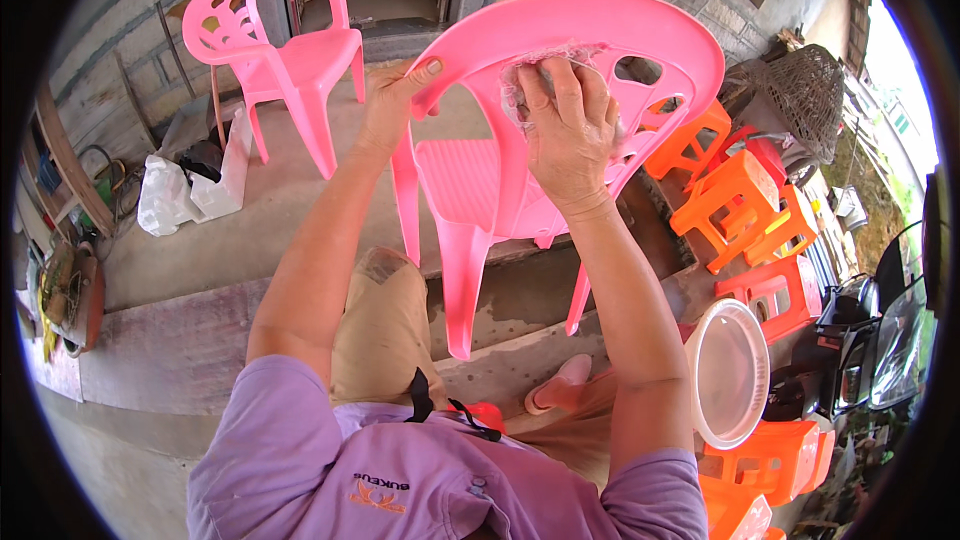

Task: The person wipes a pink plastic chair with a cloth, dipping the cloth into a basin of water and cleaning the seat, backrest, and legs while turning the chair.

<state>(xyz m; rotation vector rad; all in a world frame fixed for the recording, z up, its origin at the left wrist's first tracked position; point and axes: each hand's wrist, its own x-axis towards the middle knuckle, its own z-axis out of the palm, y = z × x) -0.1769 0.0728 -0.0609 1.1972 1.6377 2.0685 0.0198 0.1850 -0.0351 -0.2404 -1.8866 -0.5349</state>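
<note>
A pink plastic armchair (620, 20) is held up in front of me, tilted, its cut-out backrest towards me and its legs hanging down. My left hand (392, 105) is closed around the curved rim on its left, the thumb lying over the edge. On the backrest, my right hand (570, 125) presses a pale, wet-looking mesh scrubber (518, 90) flat against the plastic, fingers bent over it. White streaks like suds show around the scrubber. The palm hides part of the scrubber and of the cut-out pattern.
A second pink armchair (310, 60) stands by the doorway at the far left. White foam pieces (225, 185) lie near it. To the right are several orange stools (735, 200), a round white-rimmed basin (728, 375) and a woven basket (805, 90). Concrete steps (520, 290) run below the chair.
</note>
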